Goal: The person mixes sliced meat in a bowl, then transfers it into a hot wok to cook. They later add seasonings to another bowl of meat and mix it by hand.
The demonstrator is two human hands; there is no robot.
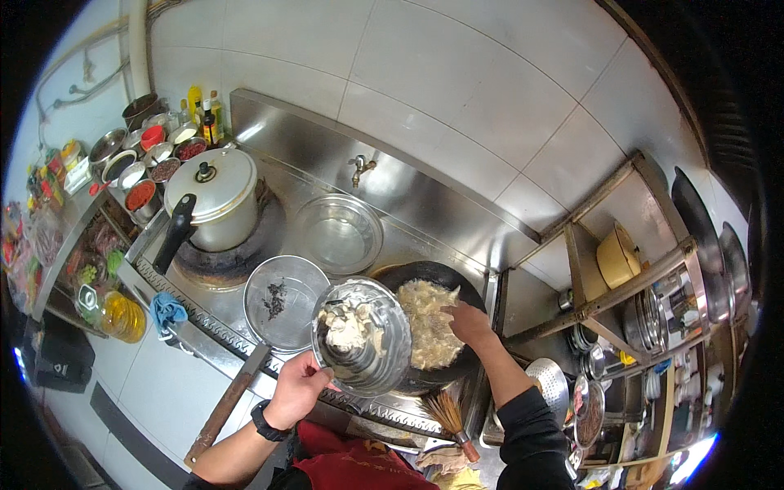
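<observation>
My left hand (300,389) grips the rim of a steel bowl (392,324), tilted beside the wok. White, batter-coated pieces (346,327) lie in the bowl, and batter is smeared over its inner wall. My right hand (471,324) is over the black wok (422,272), its fingertips close above the food; whether they hold a piece is too small to tell. Pale battered pieces (429,318) fill the bubbling oil in the wok. Left of the bowl rests a round steel strainer (300,312) with dark bits in it and a wooden handle (223,410).
A pressure cooker (211,205) stands on the left burner, its black handle towards me. Behind the strainer sits a steel basin (340,239) below a brass tap (360,171). A bamboo brush (450,422) lies at the front edge. Metal shelving (603,306) rises at the right.
</observation>
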